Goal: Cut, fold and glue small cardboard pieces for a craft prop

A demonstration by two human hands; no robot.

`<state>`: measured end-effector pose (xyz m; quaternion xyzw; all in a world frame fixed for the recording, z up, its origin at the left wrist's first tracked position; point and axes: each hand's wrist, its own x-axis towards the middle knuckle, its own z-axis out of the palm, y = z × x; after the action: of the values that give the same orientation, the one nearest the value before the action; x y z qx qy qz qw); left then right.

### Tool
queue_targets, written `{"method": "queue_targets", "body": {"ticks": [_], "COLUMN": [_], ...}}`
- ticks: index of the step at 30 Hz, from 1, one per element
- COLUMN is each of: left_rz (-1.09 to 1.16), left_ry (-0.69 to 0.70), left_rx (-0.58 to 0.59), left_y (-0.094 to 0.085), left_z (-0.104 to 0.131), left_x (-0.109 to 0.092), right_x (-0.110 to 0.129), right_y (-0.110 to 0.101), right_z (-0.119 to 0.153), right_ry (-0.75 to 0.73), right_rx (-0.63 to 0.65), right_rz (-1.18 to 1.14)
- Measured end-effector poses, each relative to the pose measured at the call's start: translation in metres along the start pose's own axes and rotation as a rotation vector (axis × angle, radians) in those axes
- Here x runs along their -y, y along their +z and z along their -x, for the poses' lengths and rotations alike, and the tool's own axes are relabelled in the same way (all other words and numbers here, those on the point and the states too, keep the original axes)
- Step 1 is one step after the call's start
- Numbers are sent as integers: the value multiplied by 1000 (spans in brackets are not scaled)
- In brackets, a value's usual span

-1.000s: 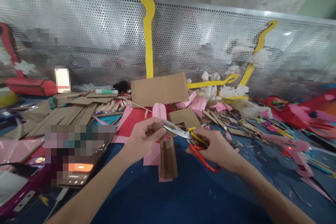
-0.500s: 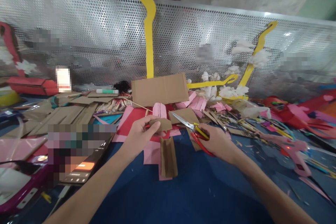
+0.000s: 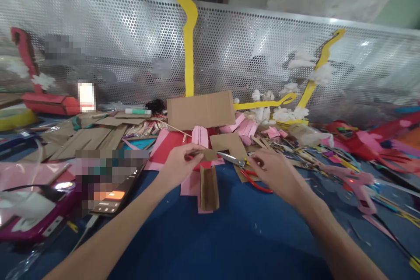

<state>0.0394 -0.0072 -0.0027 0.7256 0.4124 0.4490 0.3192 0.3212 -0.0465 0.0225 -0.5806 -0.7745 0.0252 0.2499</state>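
My left hand (image 3: 180, 159) pinches a small brown cardboard piece (image 3: 208, 155) with a curved edge between thumb and fingers. Scissors (image 3: 232, 159) with red and yellow handles point left, their tip close to that piece. Curled at the yellow handle are the fingers of my right hand (image 3: 272, 168), while the red loop shows below them. Under the hands lie a folded cardboard strip (image 3: 209, 189) and pink paper (image 3: 190, 185). Just beyond are a rounded pink piece (image 3: 200, 136) and a flat cardboard offcut (image 3: 229, 143).
A cardboard box (image 3: 201, 110) with a tall yellow hook-shaped neck (image 3: 189, 52) stands against the perforated metal panel (image 3: 131, 43). At the right lies a pink glue gun (image 3: 356, 183). To the left are a phone (image 3: 114, 201) and cardboard scraps (image 3: 88, 142).
The scissors have come lower and swung flatter, and more of the red loop shows clear of my right hand. My left hand still holds the cardboard piece. The view has shifted slightly.
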Motion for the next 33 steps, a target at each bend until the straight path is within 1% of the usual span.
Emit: {"method": "queue_targets", "body": {"ticks": [1, 4, 6, 7, 10, 14, 18, 21, 24, 26, 27, 29, 31, 33], "left_rz": [-17, -79, -102, -106, -99, -107, -125, -117, -133, -146, -154, -154, -116, -49], "left_ry": [13, 55, 69, 70, 59, 55, 78, 99, 100, 90, 82, 71, 57, 41], "left_rx": [14, 40, 51, 53, 64, 87, 104, 124, 134, 152, 148, 98, 22, -46], "left_y": [1, 4, 6, 6, 7, 7, 8, 9, 11, 12, 13, 13, 11, 8], "left_z": [0, 2, 2, 2, 1, -1, -1, 1, 3, 4, 5, 5, 5, 5], "left_x": [1, 6, 9, 10, 12, 13, 12, 9, 6, 5, 4, 2, 1, -1], "right_x": [10, 35, 44, 46, 48, 48, 50, 52, 54, 53, 53, 51, 49, 47], "right_y": [3, 20, 32, 38, 49, 57, 60, 60, 66, 72, 74, 76, 72, 63], "right_z": [2, 11, 16, 17, 21, 22, 21, 21, 22, 22, 21, 19, 15, 10], "right_ry": [-7, -1, -11, -8, 15, 20, 3, 8, 49, 57, 46, 34, 44, 62], "right_rx": [44, 220, 269, 274, 260, 249, 262, 226, 190, 198, 197, 166, 102, 32], "right_rz": [-2, -239, -319, -347, -369, -380, -438, -473, -436, -400, -392, -410, -466, -525]}}
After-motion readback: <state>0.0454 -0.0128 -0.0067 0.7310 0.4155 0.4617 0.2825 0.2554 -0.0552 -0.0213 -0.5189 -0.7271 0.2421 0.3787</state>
